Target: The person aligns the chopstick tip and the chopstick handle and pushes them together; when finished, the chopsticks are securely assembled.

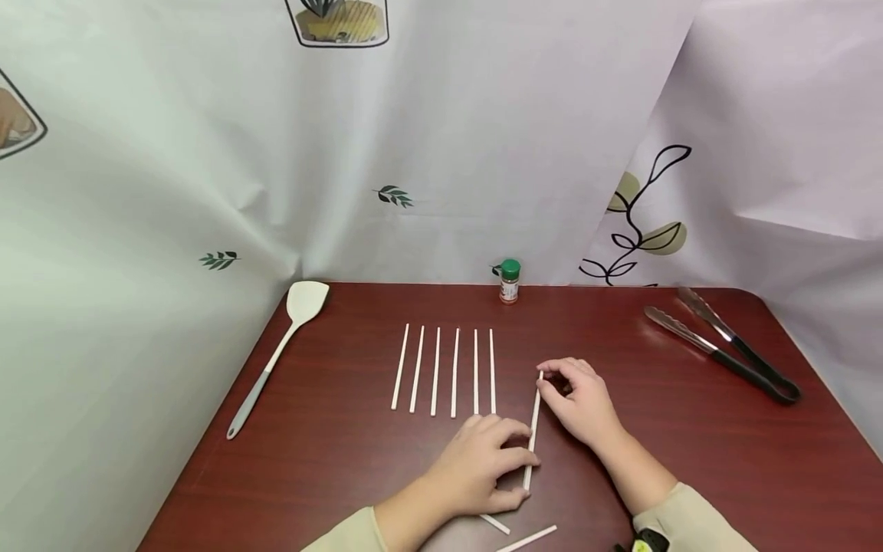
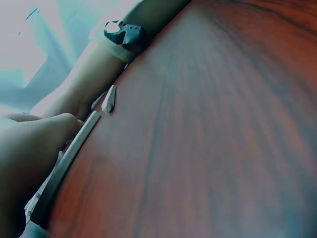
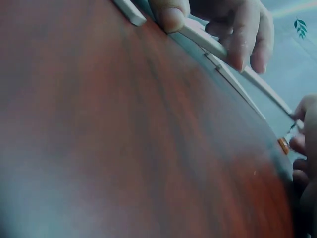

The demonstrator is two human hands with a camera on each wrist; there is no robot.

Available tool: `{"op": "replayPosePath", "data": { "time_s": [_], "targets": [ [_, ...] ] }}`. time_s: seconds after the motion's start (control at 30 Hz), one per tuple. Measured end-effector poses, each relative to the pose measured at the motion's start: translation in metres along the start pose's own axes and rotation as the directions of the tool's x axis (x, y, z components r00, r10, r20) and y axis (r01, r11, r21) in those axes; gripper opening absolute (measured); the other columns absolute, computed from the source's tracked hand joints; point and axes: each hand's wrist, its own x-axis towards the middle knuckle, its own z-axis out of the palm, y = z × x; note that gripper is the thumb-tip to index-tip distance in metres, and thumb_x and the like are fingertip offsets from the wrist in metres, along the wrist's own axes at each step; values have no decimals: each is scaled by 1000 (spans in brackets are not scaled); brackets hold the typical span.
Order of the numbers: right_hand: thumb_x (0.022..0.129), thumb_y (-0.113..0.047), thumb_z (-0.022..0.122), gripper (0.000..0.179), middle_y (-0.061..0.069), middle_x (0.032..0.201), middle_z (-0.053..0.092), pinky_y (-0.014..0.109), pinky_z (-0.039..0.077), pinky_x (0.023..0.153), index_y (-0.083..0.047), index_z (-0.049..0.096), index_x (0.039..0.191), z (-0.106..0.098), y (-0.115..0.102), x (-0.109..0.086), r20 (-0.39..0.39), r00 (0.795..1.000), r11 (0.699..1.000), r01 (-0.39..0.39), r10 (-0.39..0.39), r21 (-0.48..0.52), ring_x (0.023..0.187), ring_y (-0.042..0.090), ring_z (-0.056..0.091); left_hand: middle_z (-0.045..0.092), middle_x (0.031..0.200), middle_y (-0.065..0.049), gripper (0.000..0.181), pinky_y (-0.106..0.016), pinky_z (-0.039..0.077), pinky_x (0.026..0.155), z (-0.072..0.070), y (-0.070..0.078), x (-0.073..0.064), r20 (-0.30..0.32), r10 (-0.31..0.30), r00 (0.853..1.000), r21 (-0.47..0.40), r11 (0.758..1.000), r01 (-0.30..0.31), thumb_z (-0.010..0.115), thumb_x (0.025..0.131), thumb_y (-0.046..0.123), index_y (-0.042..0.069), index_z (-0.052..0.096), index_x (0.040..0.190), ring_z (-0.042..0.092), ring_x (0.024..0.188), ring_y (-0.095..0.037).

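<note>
A thin white stick (image 1: 535, 418) lies between my two hands, running away from me and leaning slightly right. My right hand (image 1: 579, 399) pinches its far end between thumb and fingers. Nearer to me, my left hand (image 1: 483, 468) holds the same stick, thumb by the near end and fingers spread along it. The right wrist view shows the stick (image 3: 267, 89) spanning both hands close over the table. To the left, several matching sticks (image 1: 436, 372) lie side by side in a row; the left hand overlaps the near ends of the rightmost ones.
Two more sticks lie near me, one (image 1: 495, 524) partly under the left arm, the other (image 1: 527, 538) angled beside it. A white spatula (image 1: 283, 345) lies left. A green-capped jar (image 1: 509, 282) stands at the back of the brown table (image 1: 331, 460); metal tongs (image 1: 724, 349) lie right.
</note>
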Motion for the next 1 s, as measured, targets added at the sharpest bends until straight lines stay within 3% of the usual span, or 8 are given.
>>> {"op": "replayPosePath", "data": {
  "time_s": [0.13, 0.27, 0.4, 0.63, 1.0],
  "targets": [
    [81, -12, 84, 22, 5, 107, 69, 47, 40, 91, -9, 78, 102, 4, 3, 10, 78, 996, 990, -24, 35, -140, 107, 34, 55, 68, 130, 8, 36, -33, 44, 90, 3, 0, 9, 21, -2, 1000, 107, 994, 0, 81, 79, 50, 33, 78, 111, 61, 115, -11],
    [84, -22, 85, 27, 7, 119, 65, 61, 37, 94, -13, 79, 109, 7, 2, 18, 155, 981, 970, -78, 116, -232, 120, 40, 50, 69, 124, 11, 35, -35, 42, 93, 7, 1, 19, 68, -73, 995, 166, 984, 60, 81, 81, 56, 34, 77, 109, 59, 117, -10],
    [86, -25, 83, 36, 10, 125, 64, 63, 36, 97, -13, 80, 120, 9, 1, 20, 192, 972, 963, -84, 136, -256, 124, 41, 48, 68, 122, 12, 35, -36, 43, 94, 10, -1, 22, 86, -118, 989, 178, 979, 102, 81, 83, 56, 34, 77, 109, 59, 117, -9],
    [87, -28, 80, 51, 13, 136, 60, 64, 33, 101, -13, 75, 136, 11, -1, 16, 251, 960, 955, -50, 128, -294, 129, 42, 45, 70, 123, 11, 36, -35, 44, 94, 11, -4, 17, 67, -136, 988, 187, 975, 122, 80, 84, 55, 32, 78, 112, 59, 119, -10],
    [90, -38, 81, 57, 15, 140, 57, 65, 34, 102, -16, 71, 142, 10, -2, 15, 288, 953, 946, 0, 99, -325, 130, 44, 45, 73, 113, 20, 29, -35, 44, 95, 10, -7, 16, 41, -175, 984, 250, 955, 160, 80, 90, 49, 32, 83, 113, 60, 114, -8]
  ]
}}
